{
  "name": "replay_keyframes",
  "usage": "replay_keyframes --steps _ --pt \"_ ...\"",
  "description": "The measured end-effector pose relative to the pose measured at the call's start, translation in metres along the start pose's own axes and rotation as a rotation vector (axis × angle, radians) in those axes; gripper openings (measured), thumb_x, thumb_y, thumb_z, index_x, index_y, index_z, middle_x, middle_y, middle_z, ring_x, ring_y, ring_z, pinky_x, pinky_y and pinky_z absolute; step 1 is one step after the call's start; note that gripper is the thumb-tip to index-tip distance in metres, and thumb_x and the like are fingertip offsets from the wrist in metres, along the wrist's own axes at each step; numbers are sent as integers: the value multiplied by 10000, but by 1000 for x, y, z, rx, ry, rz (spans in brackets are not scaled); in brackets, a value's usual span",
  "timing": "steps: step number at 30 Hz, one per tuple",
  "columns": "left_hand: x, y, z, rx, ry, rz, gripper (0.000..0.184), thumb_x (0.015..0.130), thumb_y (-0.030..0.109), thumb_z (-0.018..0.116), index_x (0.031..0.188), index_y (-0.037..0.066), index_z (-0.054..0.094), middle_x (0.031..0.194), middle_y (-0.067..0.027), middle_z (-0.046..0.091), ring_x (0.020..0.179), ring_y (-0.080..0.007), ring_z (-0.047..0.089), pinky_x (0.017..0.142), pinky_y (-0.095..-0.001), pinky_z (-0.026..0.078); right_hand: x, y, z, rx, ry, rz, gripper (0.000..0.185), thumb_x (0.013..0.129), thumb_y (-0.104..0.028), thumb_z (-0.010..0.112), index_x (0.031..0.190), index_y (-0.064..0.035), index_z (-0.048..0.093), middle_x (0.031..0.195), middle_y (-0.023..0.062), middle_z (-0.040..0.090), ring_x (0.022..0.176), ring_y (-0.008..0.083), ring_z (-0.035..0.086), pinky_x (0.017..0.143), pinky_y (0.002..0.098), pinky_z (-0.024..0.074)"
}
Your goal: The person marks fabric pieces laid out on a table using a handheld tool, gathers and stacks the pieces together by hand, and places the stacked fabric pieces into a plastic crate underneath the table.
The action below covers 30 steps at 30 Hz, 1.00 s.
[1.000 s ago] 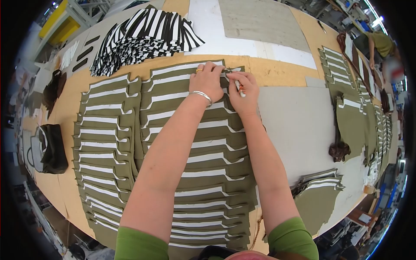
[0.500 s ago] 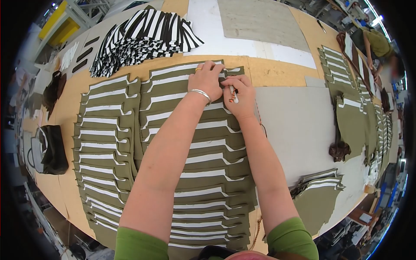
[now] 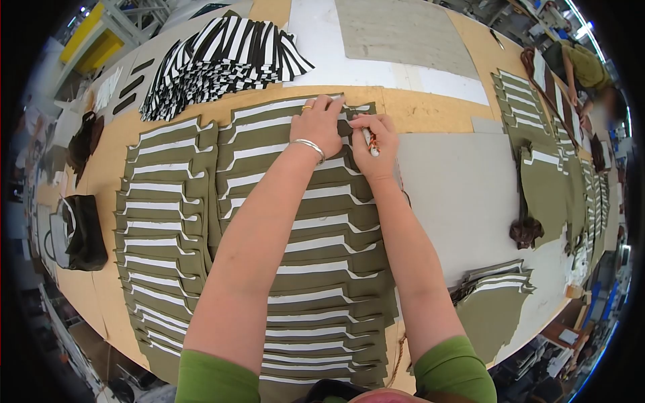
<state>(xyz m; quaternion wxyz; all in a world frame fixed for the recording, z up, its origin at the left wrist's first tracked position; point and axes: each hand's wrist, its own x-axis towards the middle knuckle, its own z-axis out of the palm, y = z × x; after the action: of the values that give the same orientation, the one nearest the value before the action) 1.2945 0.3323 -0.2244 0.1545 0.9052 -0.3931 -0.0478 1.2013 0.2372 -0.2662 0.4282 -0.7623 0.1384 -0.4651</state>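
Observation:
Olive-green cut pieces with white strips across them lie overlapped in a long column in front of me. My left hand, wearing a ring and a bangle, rests flat with fingers outstretched on the top pieces of that column. Just right of it, my right hand is closed at the column's upper right edge. A slim white tool with orange-brown marks shows in its grip; its tip is hidden, so its exact kind is unclear. The right fingertips meet the edge of the olive piece.
A second column of olive pieces lies to the left. Black-and-white strips are heaped at the back. On the right are a grey board, more olive pieces and a co-worker. A black bag stands far left.
My right hand has shifted slightly right, away from the left hand, with the white tool still in it. The left hand stays nearly in place.

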Motion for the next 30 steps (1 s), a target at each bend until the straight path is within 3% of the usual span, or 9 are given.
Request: replay_keyframes --steps 3,6,12,18,30 --pt "0 6 0 50 -64 -30 669 720 163 691 1358 209 495 1277 2 465 1259 -201 433 923 -456 455 2 -1 -1 -4 -18 -4 145 802 39 654 877 -69 714 917 108 649 886 236 662 790 312 529" --pt "-1 5 -3 56 -43 0 643 729 116 657 1350 211 518 1271 -9 469 1217 -227 468 874 -423 507 5 0 1 -56 -84 21 149 804 24 674 903 -75 724 947 108 658 898 229 660 794 306 529" --pt "0 5 -3 35 -60 -26 653 723 129 667 1352 226 521 1239 -17 469 1216 -230 468 870 -428 505 6 1 -2 -71 -179 95 134 823 -2 689 925 -78 733 957 110 669 909 227 656 787 307 527" --pt "0 5 -3 50 -55 -28 662 718 129 675 1354 227 519 1241 -19 462 1215 -228 467 871 -425 502 4 2 0 21 -68 97 158 800 7 673 883 -109 740 927 102 672 873 246 667 763 324 541" --pt "1 7 -4 55 -103 -49 647 744 170 674 1365 223 501 1251 -9 448 1250 -208 433 906 -442 456 5 3 -1 16 -93 120 136 791 8 669 849 -101 726 927 99 668 855 243 664 764 324 540"
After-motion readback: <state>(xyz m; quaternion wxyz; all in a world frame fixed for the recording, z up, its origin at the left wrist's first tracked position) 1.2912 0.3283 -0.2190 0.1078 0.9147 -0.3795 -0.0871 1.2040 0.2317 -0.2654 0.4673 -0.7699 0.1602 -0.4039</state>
